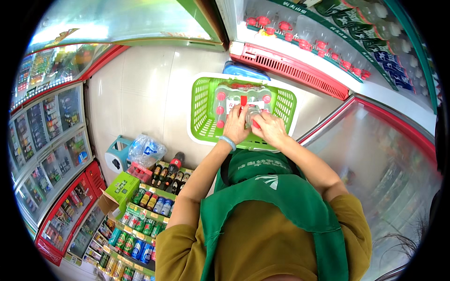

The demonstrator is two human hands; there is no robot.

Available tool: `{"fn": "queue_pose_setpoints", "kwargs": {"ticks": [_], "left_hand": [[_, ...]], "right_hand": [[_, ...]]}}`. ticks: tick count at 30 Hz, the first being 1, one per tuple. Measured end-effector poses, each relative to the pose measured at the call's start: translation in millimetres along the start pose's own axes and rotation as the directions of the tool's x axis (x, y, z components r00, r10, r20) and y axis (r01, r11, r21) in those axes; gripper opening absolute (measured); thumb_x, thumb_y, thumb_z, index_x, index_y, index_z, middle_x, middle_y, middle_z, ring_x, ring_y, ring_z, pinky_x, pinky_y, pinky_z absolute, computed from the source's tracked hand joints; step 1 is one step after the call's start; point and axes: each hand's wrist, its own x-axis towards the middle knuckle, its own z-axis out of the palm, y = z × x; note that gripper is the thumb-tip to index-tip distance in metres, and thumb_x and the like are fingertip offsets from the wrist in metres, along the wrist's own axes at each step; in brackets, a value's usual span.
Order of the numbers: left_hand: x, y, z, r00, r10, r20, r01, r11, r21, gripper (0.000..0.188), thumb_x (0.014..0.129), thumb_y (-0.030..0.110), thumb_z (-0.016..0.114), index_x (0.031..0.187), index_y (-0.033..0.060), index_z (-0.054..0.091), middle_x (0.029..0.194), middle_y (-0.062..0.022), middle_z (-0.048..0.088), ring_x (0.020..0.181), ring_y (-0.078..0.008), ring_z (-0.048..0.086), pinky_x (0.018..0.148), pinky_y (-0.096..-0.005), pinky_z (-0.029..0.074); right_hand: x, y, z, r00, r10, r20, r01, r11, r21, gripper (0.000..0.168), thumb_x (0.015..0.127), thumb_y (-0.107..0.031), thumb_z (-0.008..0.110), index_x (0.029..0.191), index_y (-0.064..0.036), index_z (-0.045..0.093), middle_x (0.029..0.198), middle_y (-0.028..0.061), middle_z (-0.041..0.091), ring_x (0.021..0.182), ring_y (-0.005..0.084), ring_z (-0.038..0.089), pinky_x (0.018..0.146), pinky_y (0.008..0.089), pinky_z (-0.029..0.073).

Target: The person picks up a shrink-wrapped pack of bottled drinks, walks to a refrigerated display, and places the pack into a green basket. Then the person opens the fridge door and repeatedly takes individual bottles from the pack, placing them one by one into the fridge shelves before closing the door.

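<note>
A shrink-wrapped pack of clear plastic bottles [220, 111] with red caps sits inside a green plastic shopping basket [202, 130] with a white rim. My right hand [271, 128] is closed around one clear plastic bottle [251, 113] at the near side of the pack. A red cap shows by its fingers. My left hand [236, 124], with a pale bangle at the wrist, lies against the pack and the same bottle. Whether it grips either one is hidden by its fingers. A white and red label [260, 105] shows on the pack beyond my hands.
An open upright cooler [291, 66] with bottles stands ahead; its glass door [372, 151] swings out at my right. A blue object [244, 70] lies behind the basket. At my left are a step stool [117, 154], a plastic bag [147, 151] and a tiered drinks shelf [140, 224].
</note>
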Motion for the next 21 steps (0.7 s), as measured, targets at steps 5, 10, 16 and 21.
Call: {"fn": "queue_pose_setpoints", "kwargs": {"ticks": [5,10,16,21], "left_hand": [[17.2,52.6,-35.7,0.973,0.201,-0.11,-0.221,0.95,-0.221,0.079,0.054,0.013,0.08,0.123,0.0062,0.043,0.123,-0.0169,0.049,0.117,-0.0365,0.046,0.096,-0.0447,0.04],[64.3,160.0,-113.8,0.985,0.17,0.026,-0.12,0.79,-0.602,0.071,0.062,0.015,0.078,0.122,0.0026,0.042,0.107,-0.0145,0.057,0.1,-0.0262,0.057,0.088,-0.0364,0.045],[123.6,283.0,-200.8,0.927,0.369,-0.072,-0.262,0.495,-0.829,0.069,0.069,0.008,0.075,0.126,0.0003,0.037,0.118,-0.01,0.053,0.108,-0.0176,0.053,0.095,-0.033,0.042],[151.6,402.5,-264.1,0.763,0.638,-0.104,-0.493,0.47,-0.732,0.068,0.07,0.006,0.076,0.126,0.0028,0.038,0.115,-0.0086,0.054,0.107,-0.0166,0.053,0.093,-0.0331,0.043]], "right_hand": [[-8.9,-48.6,-121.4,0.942,-0.033,-0.334,0.104,0.975,0.198,0.023,0.066,-0.015,0.072,0.085,-0.006,0.062,0.078,0.0134,0.064,0.07,0.0282,0.063,0.062,0.0358,0.052],[-9.5,-35.1,-212.5,0.859,0.259,-0.442,0.201,0.622,0.757,0.048,0.079,-0.017,0.069,0.12,-0.001,0.051,0.085,0.0034,0.052,0.074,0.0135,0.051,0.072,0.024,0.045],[-22.7,-30.5,-282.9,0.82,-0.034,-0.572,0.326,0.849,0.416,0.074,0.079,-0.024,0.07,0.137,0.001,0.032,0.136,0.0174,0.037,0.124,0.0288,0.04,0.103,0.0372,0.032],[-19.2,-43.9,-374.8,0.624,-0.132,-0.771,0.463,0.857,0.228,0.082,0.076,-0.013,0.071,0.14,0.004,0.023,0.13,0.0238,0.043,0.12,0.0329,0.047,0.097,0.0359,0.04]]}}
